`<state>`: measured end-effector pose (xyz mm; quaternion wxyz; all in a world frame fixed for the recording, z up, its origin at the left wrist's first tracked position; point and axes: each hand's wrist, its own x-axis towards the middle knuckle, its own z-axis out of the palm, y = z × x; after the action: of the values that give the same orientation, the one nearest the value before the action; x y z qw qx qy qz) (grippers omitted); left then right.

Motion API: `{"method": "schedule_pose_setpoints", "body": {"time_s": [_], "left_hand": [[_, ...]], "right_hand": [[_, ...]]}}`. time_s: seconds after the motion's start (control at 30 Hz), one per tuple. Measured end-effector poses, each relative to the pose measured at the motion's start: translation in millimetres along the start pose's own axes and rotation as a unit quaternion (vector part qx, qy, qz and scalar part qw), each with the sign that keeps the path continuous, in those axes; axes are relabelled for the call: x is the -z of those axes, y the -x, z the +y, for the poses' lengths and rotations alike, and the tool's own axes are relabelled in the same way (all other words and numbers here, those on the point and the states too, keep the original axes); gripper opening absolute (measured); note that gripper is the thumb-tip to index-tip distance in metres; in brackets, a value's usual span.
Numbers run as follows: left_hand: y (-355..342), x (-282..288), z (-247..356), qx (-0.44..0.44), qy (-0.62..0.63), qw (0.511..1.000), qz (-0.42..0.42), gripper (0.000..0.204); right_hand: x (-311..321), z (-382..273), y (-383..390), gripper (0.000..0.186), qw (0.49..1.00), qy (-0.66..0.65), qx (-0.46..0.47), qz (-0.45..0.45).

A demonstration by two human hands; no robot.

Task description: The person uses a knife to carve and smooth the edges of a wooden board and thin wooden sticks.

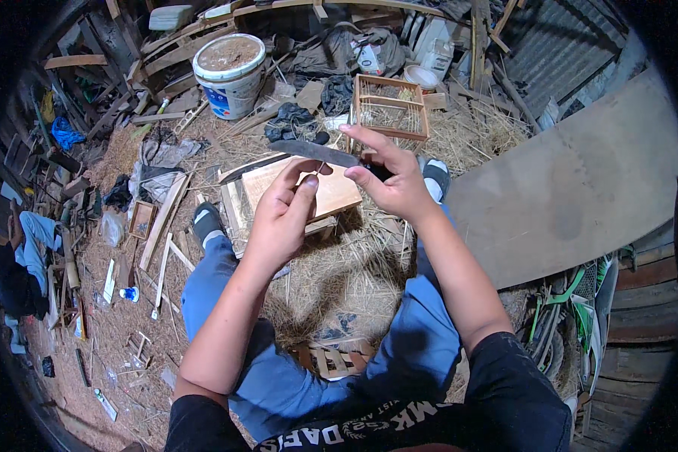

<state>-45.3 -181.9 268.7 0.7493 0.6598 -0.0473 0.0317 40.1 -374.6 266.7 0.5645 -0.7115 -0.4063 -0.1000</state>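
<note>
My right hand (393, 181) holds a knife by its handle end, which the fingers partly hide; the index finger and thumb are spread around it. Its dark, broad blade (309, 149) points left, over my left hand (285, 207). The thumb and fingers of that left hand are pinched together just below the blade, on something small and thin that I cannot make out. Under both hands, between my feet, lies a pale wooden block (343, 194) with a flat top. Beyond it stands a small wooden cage (392, 105) with thin bars.
A white bucket (232, 102) stands at the far left. To the right a large brown board (572, 188) slants beside me, with a green and white bike part (584, 301) below it. Straw, sticks and wood strips (166, 218) litter the floor. Another person's legs (34, 245) show at the left edge.
</note>
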Motion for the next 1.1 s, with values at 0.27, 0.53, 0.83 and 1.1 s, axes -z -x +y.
{"method": "schedule_pose_setpoints", "body": {"time_s": [0.27, 0.53, 0.83, 1.1], "left_hand": [[1, 1, 3, 0.016, 0.0, 1.0, 0.0, 0.024], [5, -4, 11, 0.036, -0.029, 0.998, -0.035, 0.016], [1, -3, 4, 0.015, -0.028, 0.999, -0.013, 0.019], [3, 1, 0, 0.007, -0.037, 0.999, -0.022, 0.02]], "right_hand": [[3, -8, -2, 0.039, 0.999, 0.046, 0.001, 0.003], [8, 7, -1, 0.04, 0.997, 0.058, 0.032, 0.026], [-2, 5, -1, 0.052, 0.997, 0.078, 0.029, 0.011], [4, 1, 1, 0.046, 0.998, 0.049, -0.016, -0.028]]}}
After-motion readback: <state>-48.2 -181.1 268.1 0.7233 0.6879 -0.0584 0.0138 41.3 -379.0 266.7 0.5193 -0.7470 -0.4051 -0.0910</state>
